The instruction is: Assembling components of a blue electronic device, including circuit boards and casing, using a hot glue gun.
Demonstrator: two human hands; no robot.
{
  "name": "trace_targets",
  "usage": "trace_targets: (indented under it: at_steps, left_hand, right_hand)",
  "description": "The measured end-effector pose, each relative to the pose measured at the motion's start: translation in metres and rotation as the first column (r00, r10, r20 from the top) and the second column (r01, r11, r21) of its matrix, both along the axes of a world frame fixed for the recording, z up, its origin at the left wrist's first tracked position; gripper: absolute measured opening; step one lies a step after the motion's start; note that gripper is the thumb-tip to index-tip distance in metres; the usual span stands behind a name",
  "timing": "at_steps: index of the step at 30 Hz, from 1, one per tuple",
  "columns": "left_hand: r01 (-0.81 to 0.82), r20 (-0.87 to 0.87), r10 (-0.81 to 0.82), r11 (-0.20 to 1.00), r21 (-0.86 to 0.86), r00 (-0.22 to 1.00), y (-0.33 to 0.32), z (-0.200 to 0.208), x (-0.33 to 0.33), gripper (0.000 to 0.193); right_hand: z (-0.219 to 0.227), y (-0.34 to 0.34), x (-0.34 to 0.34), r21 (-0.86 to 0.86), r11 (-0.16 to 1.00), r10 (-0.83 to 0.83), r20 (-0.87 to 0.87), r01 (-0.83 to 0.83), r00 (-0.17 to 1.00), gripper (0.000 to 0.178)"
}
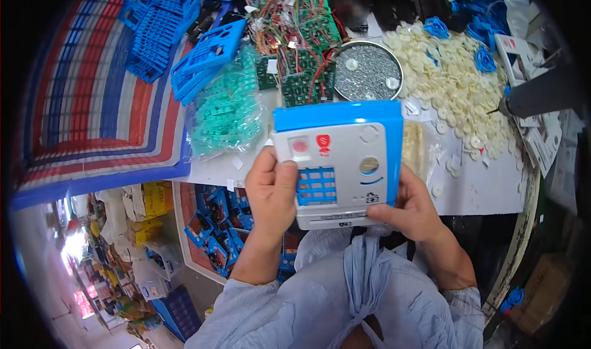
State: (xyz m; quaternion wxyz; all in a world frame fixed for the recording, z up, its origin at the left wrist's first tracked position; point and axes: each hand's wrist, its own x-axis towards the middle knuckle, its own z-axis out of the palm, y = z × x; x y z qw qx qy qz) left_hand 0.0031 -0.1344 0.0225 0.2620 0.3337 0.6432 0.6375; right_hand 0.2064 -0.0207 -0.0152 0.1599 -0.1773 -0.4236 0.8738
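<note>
I hold a white plastic front panel (351, 189) and a blue plastic panel (397, 118) together above the table's near edge. The white one lies over the blue one, whose colour shows through its keypad grid and along the top and right edges. My left hand (269, 192) grips the left side, thumb on the white face. At the lower right corner, my right hand (412, 210) has its thumb on the front and its other fingers behind. How the two panels join at the back is hidden.
Behind the panels stand a round tin of small screws (367, 72), wired circuit boards (308, 78) and a bag of green plastic parts (228, 109). Cream plastic discs (455, 72) heap at right, near a dark powered tool (542, 95). A striped bin (104, 152) is at left; blue parts fill another below.
</note>
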Motion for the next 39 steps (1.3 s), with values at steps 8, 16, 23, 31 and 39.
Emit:
trace_targets:
  at_steps: [8, 16, 23, 31, 39]
  left_hand:
    - [0.055, -0.059, -0.050, 0.995, 0.077, 0.997, 0.008, 0.004, -0.010, 0.049]
    - [-0.043, -0.418, 0.066, 0.997, 0.065, 0.906, 0.025, -0.002, -0.015, 0.043]
    - [0.011, -0.141, -0.026, 0.995, -0.104, 0.990, 0.009, -0.023, -0.007, 0.045]
    - [-0.104, -0.204, 0.115, 0.993, 0.062, 0.972, 0.019, -0.033, -0.004, 0.050]
    - [0.036, 0.315, -0.047, 0.998, 0.041, 0.948, 0.037, -0.018, -0.004, 0.069]
  right_hand:
    - [-0.005, -0.004, 0.010, 0.098, 0.995, 0.015, -0.012, -0.014, 1.000, 0.071]
    - [-0.001, 0.000, 0.003, 0.209, 0.977, -0.045, -0.028, 0.050, 0.999, 0.066]
    - [0.012, 0.013, -0.002, 0.096, 0.990, -0.103, 0.009, 0.102, 0.995, 0.068]
    - [0.009, -0.001, -0.010, 0.123, 0.977, -0.170, -0.042, 0.174, 0.985, 0.069]
    - [0.008, 0.020, 0.000, 0.067, 0.966, -0.247, -0.057, 0.250, 0.967, 0.067]
